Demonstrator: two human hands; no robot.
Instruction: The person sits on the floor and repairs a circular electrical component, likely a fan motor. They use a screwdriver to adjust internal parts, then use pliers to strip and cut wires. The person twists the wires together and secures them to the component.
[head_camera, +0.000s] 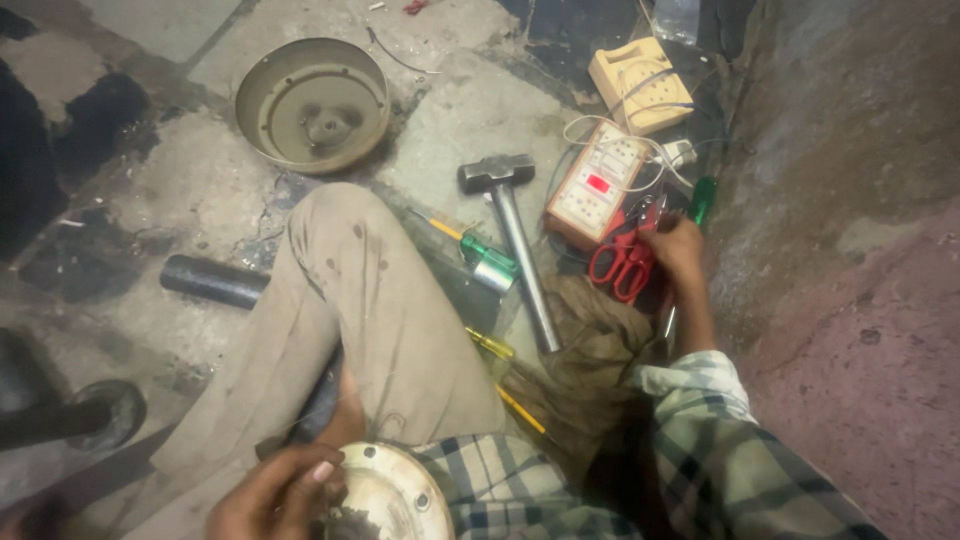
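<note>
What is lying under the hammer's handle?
The hammer lies with its handle's far end on a brown cloth, its head on bare floor. What the cloth covers cannot be seen.

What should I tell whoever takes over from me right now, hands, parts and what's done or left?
Left hand: rests on the round white motor housing in the lap, fingers at its open centre.
Right hand: stretched out to the tool pile, on the red-handled scissors; whether it grips them is unclear.
Nearby: hammer, green-handled screwdriver, switch board with red light, round metal cover lying hollow side up on the floor.
Done: cover is off.
Left: the housing is still open and the cover is not refitted.
</note>
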